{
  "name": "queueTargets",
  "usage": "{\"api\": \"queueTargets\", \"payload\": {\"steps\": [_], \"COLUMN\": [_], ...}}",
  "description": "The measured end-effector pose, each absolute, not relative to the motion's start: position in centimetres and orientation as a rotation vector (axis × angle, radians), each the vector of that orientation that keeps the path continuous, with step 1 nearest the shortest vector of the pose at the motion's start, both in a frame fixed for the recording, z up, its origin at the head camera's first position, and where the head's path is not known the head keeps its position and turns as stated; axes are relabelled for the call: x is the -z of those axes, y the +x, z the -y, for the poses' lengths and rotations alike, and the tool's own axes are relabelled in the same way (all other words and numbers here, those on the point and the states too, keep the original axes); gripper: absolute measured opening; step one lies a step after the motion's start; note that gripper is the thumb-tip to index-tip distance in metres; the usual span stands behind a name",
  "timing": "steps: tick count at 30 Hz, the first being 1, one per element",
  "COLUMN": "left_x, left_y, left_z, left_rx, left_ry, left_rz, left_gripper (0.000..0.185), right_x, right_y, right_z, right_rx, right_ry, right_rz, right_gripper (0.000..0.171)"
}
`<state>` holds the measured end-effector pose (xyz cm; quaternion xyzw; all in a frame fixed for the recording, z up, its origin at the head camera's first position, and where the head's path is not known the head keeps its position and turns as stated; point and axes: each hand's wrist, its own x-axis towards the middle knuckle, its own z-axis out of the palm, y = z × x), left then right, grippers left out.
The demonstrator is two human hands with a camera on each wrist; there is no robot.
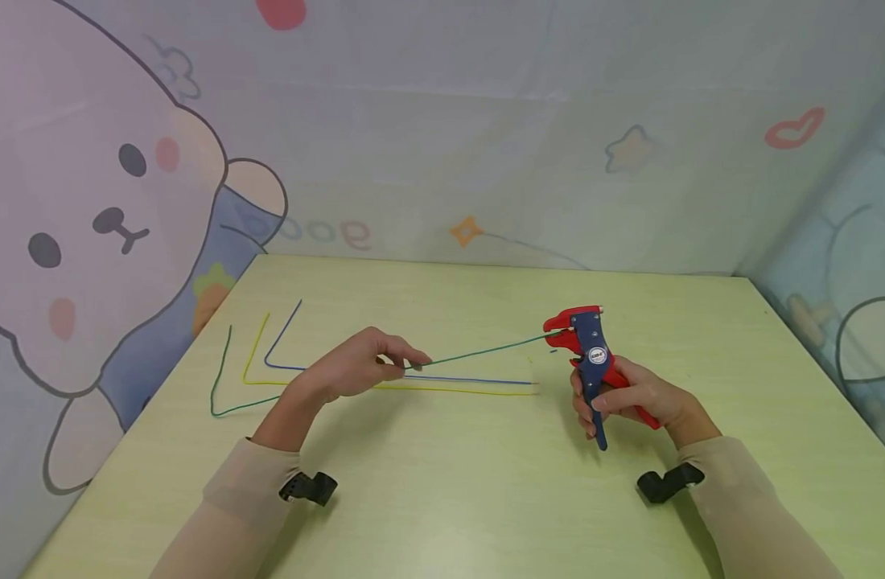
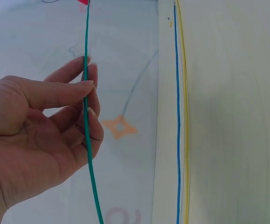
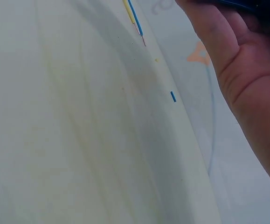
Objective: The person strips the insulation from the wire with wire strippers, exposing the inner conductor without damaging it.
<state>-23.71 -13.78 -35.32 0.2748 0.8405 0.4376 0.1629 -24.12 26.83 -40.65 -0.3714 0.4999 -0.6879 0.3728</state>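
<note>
My left hand (image 1: 363, 362) pinches a green wire (image 2: 86, 126) between thumb and fingers, holding it above the table. From there the wire slants up to the right, and its end sits at the red jaws of a wire stripper (image 1: 593, 354). My right hand (image 1: 634, 398) grips that red and blue tool by its handles, jaws pointing left. In the right wrist view only part of the right hand (image 3: 251, 79) shows, with a dark bit of the tool at the top edge. Whether the jaws bite on the wire is too small to tell.
A blue wire (image 1: 479, 379) and a yellow wire (image 1: 471, 392) lie bent on the table (image 1: 457, 498), their right ends stripped to bare metal. A short blue insulation piece (image 3: 173, 96) and a tiny yellow scrap (image 3: 156, 59) lie beyond them. A printed cloth (image 1: 428, 145) hangs behind the table.
</note>
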Motion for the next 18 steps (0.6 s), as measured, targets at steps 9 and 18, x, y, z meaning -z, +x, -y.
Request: {"api": "queueTargets", "payload": {"steps": [9, 18], "left_x": [33.2, 35.3], "left_y": [-22.2, -23.7], "left_z": [13.1, 13.8], "left_rx": [-1.241, -1.216], "left_ry": [0.792, 0.849], "left_rz": [-2.400, -2.420], "left_gripper": [0.035, 0.037], "right_x": [41.0, 41.1], "right_y": [-24.2, -24.2], "right_z": [-27.0, -27.0], "right_rx": [1.731, 1.719], "right_ry": [-0.954, -0.950], "right_rz": [-1.353, -1.448], "right_gripper": [0.020, 0.013]}}
